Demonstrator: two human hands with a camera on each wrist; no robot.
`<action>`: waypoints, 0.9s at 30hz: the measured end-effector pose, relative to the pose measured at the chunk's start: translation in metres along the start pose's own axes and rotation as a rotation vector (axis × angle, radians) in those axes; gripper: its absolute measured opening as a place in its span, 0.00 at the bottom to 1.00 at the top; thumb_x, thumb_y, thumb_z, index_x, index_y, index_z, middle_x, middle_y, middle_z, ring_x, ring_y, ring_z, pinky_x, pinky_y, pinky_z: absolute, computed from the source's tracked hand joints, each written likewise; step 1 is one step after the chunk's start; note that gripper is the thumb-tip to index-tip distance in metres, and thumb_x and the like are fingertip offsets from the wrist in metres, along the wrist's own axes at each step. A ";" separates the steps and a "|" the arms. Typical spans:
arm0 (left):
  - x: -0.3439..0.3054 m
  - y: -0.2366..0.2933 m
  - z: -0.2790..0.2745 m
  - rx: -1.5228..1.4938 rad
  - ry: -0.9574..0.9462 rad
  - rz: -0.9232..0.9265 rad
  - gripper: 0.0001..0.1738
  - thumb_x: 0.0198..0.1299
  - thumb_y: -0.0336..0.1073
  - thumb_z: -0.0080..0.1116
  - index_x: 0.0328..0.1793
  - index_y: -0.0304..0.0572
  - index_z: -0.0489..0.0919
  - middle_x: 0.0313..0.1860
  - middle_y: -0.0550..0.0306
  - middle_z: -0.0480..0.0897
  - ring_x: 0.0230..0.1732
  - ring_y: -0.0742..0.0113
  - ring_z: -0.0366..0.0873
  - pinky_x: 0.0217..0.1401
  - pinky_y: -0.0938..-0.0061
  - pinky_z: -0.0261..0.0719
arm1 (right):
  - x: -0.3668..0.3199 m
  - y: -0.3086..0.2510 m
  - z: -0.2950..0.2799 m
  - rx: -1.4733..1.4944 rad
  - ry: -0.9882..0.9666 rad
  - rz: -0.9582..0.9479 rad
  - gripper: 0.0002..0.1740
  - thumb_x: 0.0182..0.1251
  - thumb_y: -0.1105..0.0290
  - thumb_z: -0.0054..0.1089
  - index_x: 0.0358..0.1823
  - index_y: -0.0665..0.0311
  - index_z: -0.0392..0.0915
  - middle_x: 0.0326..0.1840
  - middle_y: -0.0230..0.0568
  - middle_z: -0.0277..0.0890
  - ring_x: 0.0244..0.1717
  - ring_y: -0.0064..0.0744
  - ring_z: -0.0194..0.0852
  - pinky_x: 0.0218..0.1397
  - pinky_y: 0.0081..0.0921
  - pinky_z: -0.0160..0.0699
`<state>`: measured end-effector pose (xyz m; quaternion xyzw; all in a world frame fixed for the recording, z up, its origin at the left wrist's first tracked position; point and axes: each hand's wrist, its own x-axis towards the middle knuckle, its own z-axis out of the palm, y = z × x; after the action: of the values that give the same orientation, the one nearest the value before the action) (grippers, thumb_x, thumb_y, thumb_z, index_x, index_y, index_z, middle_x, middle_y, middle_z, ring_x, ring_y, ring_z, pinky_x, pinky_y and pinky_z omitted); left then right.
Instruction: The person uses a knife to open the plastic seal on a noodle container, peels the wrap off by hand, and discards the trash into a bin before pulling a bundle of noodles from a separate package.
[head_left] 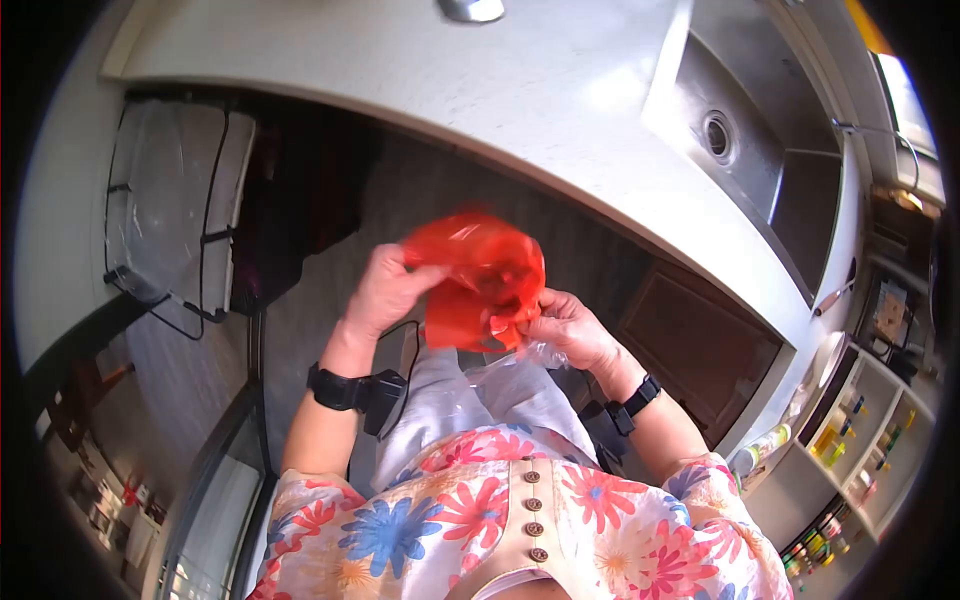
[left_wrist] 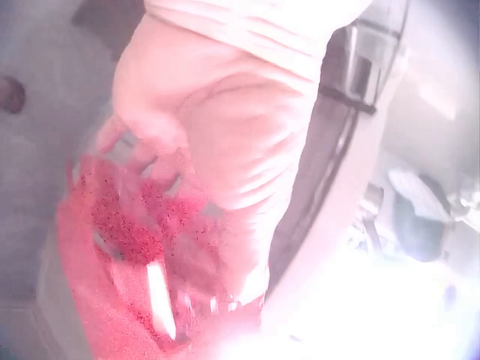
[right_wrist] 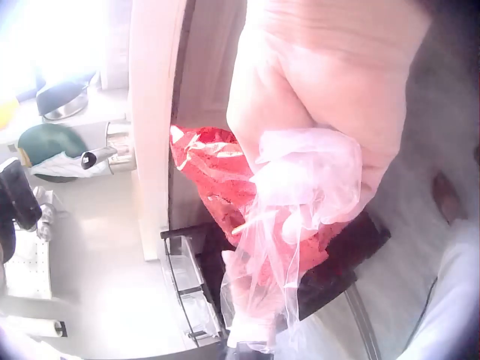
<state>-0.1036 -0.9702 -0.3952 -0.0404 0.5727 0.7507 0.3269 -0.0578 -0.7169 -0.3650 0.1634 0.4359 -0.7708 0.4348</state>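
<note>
A thin red plastic bag [head_left: 485, 250] is stretched between the two hands in front of the lap, its mouth partly spread into a loop. My left hand [head_left: 388, 290] pinches its upper left edge between thumb and fingers. On the other side, my right hand [head_left: 575, 332] grips the lower right edge. Crumpled clear plastic [right_wrist: 311, 169] is bunched in the right hand as well and hangs down in the right wrist view. In the left wrist view, the left fingers [left_wrist: 161, 169] curl into the red film, which partly hides their tips.
A pale worktop [head_left: 400, 65] runs across ahead, with a steel sink [head_left: 745, 95] at the right. At the left stands a black wire frame [head_left: 205, 215] with a clear liner. A brown cabinet door [head_left: 700, 345] is under the worktop; shelves [head_left: 850, 465] stand farther right.
</note>
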 end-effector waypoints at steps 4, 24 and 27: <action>0.001 0.053 -0.001 0.253 0.165 0.151 0.04 0.57 0.24 0.57 0.36 0.34 0.82 0.30 0.65 0.83 0.35 0.81 0.76 0.39 0.82 0.75 | -0.023 -0.008 -0.027 -0.060 0.279 -0.012 0.15 0.65 0.75 0.52 0.52 0.72 0.74 0.42 0.41 0.79 0.38 0.26 0.79 0.40 0.21 0.82; -0.046 0.096 0.102 -0.501 0.197 -0.139 0.25 0.71 0.51 0.35 0.62 0.41 0.69 0.57 0.51 0.76 0.55 0.54 0.76 0.60 0.59 0.74 | -0.063 0.008 -0.032 -0.263 0.031 -0.093 0.33 0.67 0.53 0.56 0.67 0.64 0.62 0.49 0.40 0.76 0.34 0.22 0.76 0.40 0.23 0.79; -0.061 0.094 0.094 -0.742 -0.154 -0.094 0.25 0.71 0.53 0.36 0.62 0.44 0.69 0.58 0.56 0.75 0.58 0.54 0.73 0.62 0.59 0.71 | -0.057 0.013 -0.034 -0.098 -0.053 -0.017 0.33 0.67 0.52 0.56 0.65 0.68 0.63 0.50 0.43 0.76 0.31 0.26 0.79 0.41 0.25 0.78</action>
<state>-0.0773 -0.9261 -0.2580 -0.1257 0.2332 0.8920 0.3664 -0.0190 -0.6619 -0.3553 0.1177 0.4628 -0.7562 0.4473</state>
